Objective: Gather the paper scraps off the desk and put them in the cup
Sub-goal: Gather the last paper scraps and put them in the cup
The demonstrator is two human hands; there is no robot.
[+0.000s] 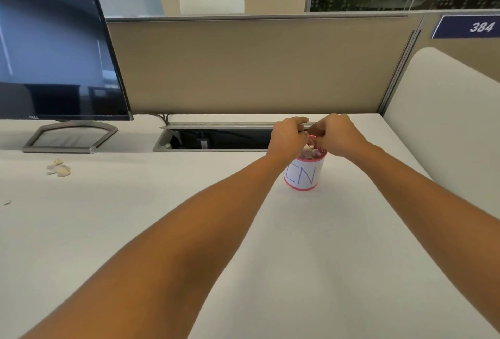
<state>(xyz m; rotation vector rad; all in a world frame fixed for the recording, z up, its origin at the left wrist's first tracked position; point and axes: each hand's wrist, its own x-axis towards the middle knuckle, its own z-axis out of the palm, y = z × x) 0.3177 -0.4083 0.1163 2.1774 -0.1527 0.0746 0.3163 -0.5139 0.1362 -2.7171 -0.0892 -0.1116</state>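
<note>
A white cup (304, 175) with a pink rim and blue letters stands on the white desk (162, 230), with crumpled paper scraps (311, 153) showing at its top. Both hands hover just above the cup's mouth. My left hand (288, 137) and my right hand (335, 134) have curled fingers that meet over the cup, and a small pink scrap (311, 137) shows between them. Which fingers hold it is hidden. A pile of pale crumpled scraps (59, 168) lies far left on the desk, near the monitor stand. One tiny scrap (6, 203) lies at the left edge.
A dark monitor (54, 49) on a grey stand (70, 137) is at the back left. An open cable tray (216, 138) runs along the back, just behind the hands. A beige partition (257, 65) closes the back; a white side panel (443, 122) stands at right.
</note>
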